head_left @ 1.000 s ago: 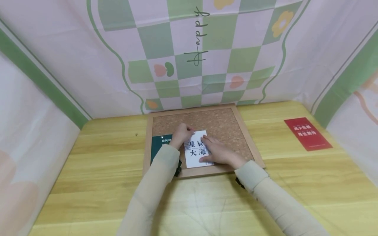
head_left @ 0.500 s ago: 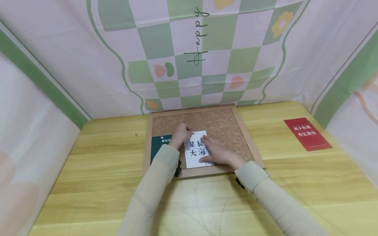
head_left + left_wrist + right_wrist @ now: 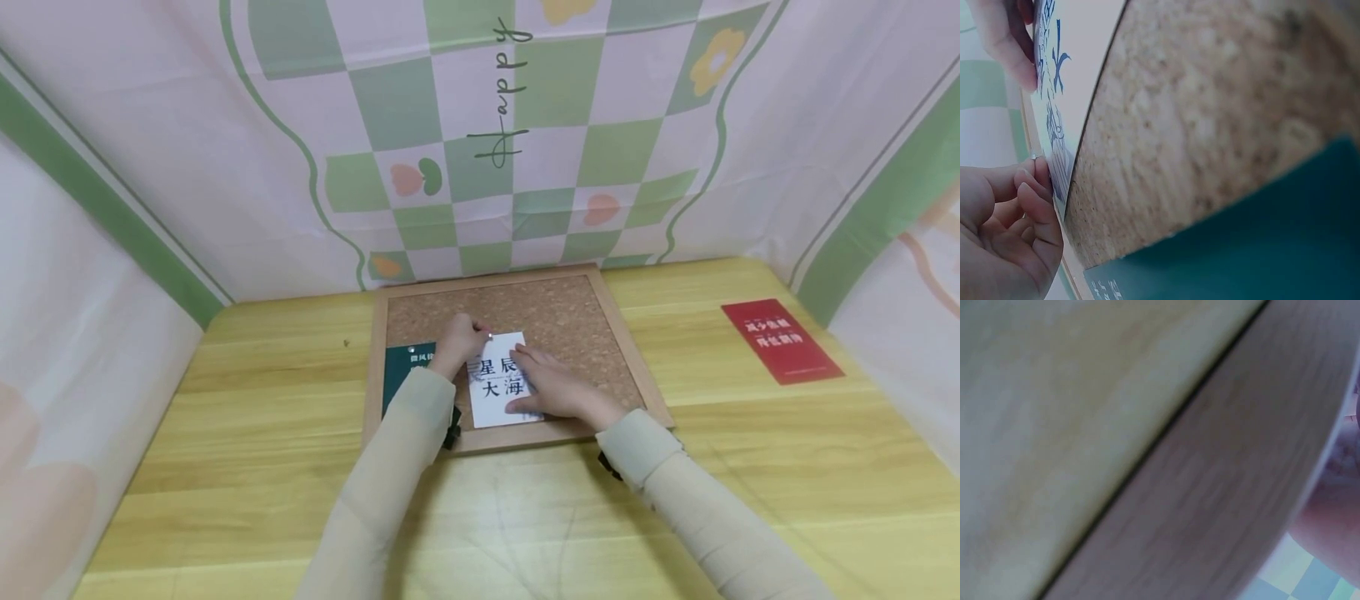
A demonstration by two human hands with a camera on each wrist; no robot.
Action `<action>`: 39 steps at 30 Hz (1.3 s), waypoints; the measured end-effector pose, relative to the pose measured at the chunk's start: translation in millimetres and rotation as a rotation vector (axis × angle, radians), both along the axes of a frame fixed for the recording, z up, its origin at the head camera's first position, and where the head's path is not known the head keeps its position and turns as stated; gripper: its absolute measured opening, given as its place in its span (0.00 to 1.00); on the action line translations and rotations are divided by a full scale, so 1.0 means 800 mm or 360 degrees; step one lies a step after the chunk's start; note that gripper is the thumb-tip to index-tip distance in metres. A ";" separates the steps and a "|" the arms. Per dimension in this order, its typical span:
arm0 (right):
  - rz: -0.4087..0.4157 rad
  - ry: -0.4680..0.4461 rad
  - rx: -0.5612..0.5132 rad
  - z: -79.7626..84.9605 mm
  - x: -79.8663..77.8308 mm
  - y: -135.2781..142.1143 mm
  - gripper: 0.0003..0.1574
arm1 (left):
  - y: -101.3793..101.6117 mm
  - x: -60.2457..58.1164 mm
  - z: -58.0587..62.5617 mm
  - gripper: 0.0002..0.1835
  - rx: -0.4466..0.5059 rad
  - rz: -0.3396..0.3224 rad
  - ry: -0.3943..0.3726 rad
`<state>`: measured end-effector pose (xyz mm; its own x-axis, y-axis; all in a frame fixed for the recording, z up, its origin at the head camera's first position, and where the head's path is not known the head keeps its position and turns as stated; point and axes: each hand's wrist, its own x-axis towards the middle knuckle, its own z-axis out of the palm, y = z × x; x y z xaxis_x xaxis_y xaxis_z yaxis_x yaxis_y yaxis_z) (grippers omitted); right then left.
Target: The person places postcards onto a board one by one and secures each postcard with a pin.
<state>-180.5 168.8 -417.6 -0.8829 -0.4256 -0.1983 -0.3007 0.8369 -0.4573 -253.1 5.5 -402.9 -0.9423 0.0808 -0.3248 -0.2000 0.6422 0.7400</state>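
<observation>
A white card [image 3: 491, 408] with large dark characters lies on the cork board [image 3: 555, 308]. At its top edge my left hand [image 3: 461, 343] pinches a small shiny tack [image 3: 1034, 157] between thumb and fingers. The tack's point is hidden. My right hand [image 3: 558, 387] rests on the card's right side with fingers extended; in the left wrist view its fingers [image 3: 1007, 50] touch the card's far edge. To the left, partly behind my left forearm, is a dark green card [image 3: 400, 375] with a tack [image 3: 411, 349] at its top.
A light wooden frame [image 3: 377, 367] borders the cork. A red card [image 3: 782, 342] lies on the wood-grain table [image 3: 262, 467] to the right. Behind the board hangs a green and white checked cloth [image 3: 551, 92], with more cloth at both sides.
My left fingertips have shifted very slightly left, and the shiny tack shows more clearly beside them. My right hand and the cards stay in place.
</observation>
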 end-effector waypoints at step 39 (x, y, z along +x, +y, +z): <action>0.0002 -0.0003 -0.0008 0.000 0.000 0.000 0.60 | -0.002 -0.003 -0.002 0.10 -0.0046 -0.0076 0.0018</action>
<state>-180.9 168.5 -417.7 -0.8820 -0.4275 -0.1980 -0.3007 0.8344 -0.4620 -255.6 3.5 -404.8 -0.9412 0.1167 -0.3170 -0.1602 0.6720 0.7230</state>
